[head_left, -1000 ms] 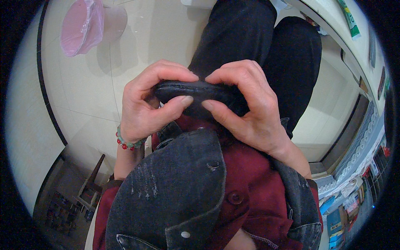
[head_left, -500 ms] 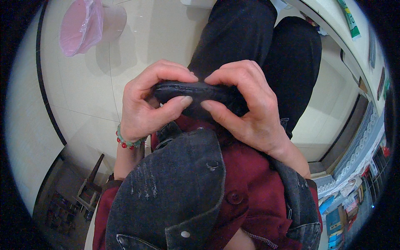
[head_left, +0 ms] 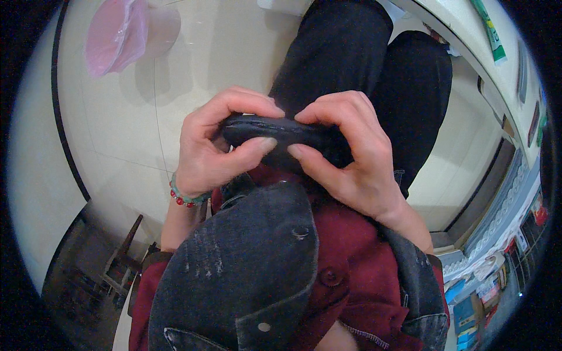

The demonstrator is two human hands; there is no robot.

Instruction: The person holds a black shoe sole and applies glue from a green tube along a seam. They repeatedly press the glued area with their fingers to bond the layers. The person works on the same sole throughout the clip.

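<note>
A flat, dark, oblong object (head_left: 275, 132) with a seam along its edge is held level in front of my chest. My left hand (head_left: 213, 146) pinches its left end, fingers curled over the top and thumb underneath. My right hand (head_left: 348, 152) grips its right end the same way. My two thumbs nearly meet under the middle of the object. A beaded bracelet (head_left: 186, 198) circles my left wrist. What the dark object is I cannot tell.
Below my hands are my dark trousers (head_left: 374, 76) and pale floor tiles (head_left: 129, 123). A pink plastic bag (head_left: 114, 35) lies at the upper left. A white counter edge (head_left: 468, 52) curves along the right. My red top and dark denim jacket (head_left: 246, 275) fill the lower middle.
</note>
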